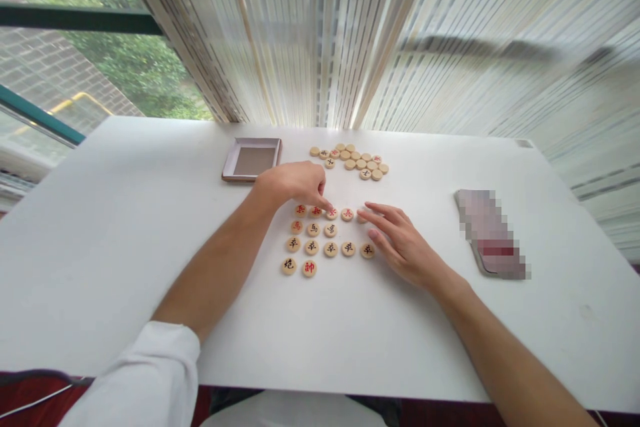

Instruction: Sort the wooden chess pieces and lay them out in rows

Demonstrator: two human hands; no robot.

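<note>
Round wooden Chinese chess pieces lie in rows in the middle of the table. From the left, my left hand [296, 181] reaches over the top row; its fingers are loosely curled, and one outstretched digit touches a red-marked piece [331, 215]. To its right lies another red-marked piece [347, 215]. My right hand [400, 240] is spread at the right end of the rows, its fingertips over a partly covered piece [361, 219]. Just left of my right thumb lies a black-marked piece [367, 251]. A black-marked piece [289, 266] and a red-marked piece [309, 268] form the nearest row.
A loose group of pieces [361, 164], several of them showing blank faces, lies farther back. An open shallow box [230, 167] stands at the back left. On the right lies a pixelated phone [487, 233]. Vertical blinds [320, 33] hang behind the white table [550, 320].
</note>
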